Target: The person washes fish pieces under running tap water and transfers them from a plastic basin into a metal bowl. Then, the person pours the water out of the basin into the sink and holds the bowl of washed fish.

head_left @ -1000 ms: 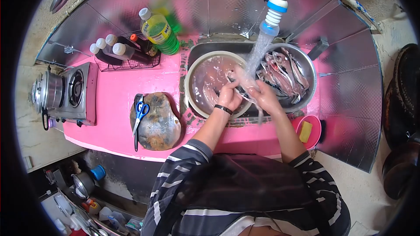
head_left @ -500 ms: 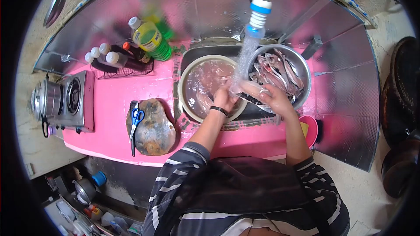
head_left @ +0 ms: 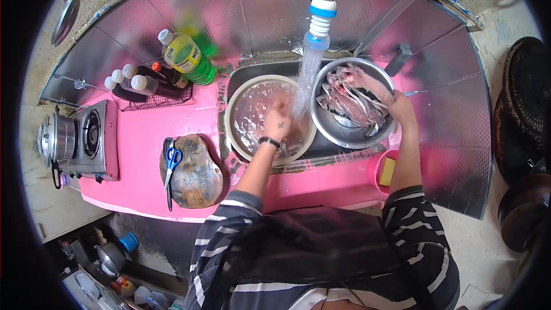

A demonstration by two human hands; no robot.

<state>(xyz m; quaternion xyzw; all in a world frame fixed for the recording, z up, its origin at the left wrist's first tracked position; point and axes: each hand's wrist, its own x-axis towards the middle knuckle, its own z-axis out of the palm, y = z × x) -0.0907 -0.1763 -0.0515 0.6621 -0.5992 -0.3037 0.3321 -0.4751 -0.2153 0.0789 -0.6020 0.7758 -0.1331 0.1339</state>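
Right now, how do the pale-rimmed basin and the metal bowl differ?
The pale-rimmed basin holds cloudy water; the metal bowl holds piled fish. The left hand is in the pale-rimmed basin, while the right hand is at the metal bowl's rim. Both are round and stand at the sink.

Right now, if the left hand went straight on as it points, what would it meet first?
The left hand would probably meet the pale basin's far wall, though depth is unclear and cloudy water may hide something nearer.
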